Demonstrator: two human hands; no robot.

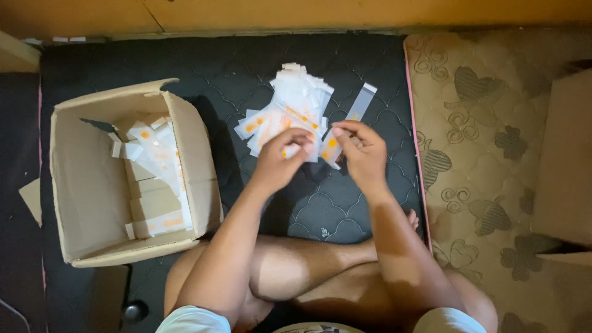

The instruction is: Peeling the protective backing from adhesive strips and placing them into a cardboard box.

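Two hands over the pile (295, 114) of clear packets on the dark mat (357, 203). Packets look featherlight, floppy and slick, so best pinched at an edge. Left hand (279, 161) has fingers closed on one packet (290, 148); right hand (364, 151) pinches another (332, 147) beside it. Both forearms reach forward over crossed legs. Box (92, 185) to the left holds more.

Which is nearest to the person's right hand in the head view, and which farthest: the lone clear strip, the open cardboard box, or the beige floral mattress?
From the right hand:
1. Lone clear strip, just above it on the black mat.
2. Beige floral mattress, off to its right.
3. Open cardboard box, far left, beyond the left hand.
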